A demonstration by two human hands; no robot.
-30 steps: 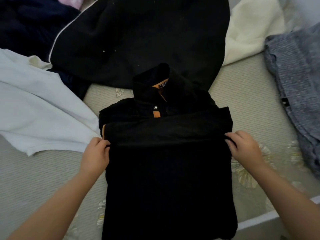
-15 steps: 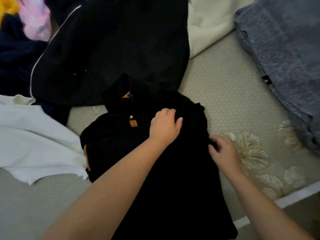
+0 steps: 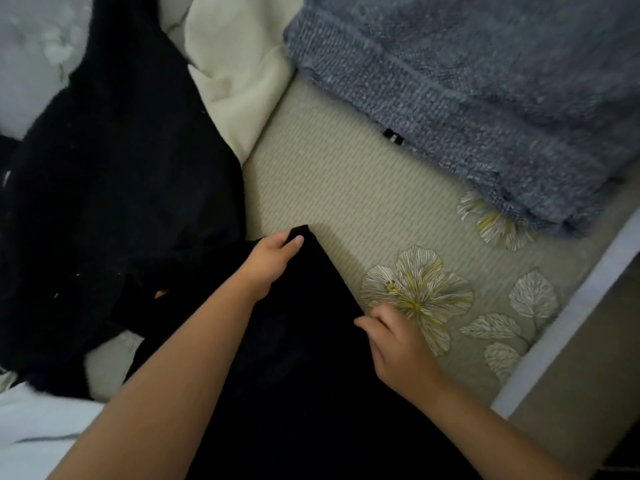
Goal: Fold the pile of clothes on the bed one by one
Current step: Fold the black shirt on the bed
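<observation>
A black shirt [image 3: 304,341] with small orange trim lies partly folded on the bed in front of me. My left hand [image 3: 273,254] reaches across it and pinches its far right corner between thumb and fingers. Lower down, my right hand [image 3: 391,341] holds the shirt's right edge with curled fingers. More unfolded clothes lie around: a large black garment [image 3: 121,168] at the left and a cream one [image 3: 242,81] behind it.
A folded blue-grey knit sweater [image 3: 485,98] lies at the back right. A pale blue garment [image 3: 38,431] shows at the lower left. The bed cover [image 3: 346,174] is ribbed green with flower prints; the bed's edge [image 3: 571,306] runs along the right.
My left hand moved from the shirt's left edge across to its right corner and took hold of it. My right hand slid down the right edge. The view swung to the right.
</observation>
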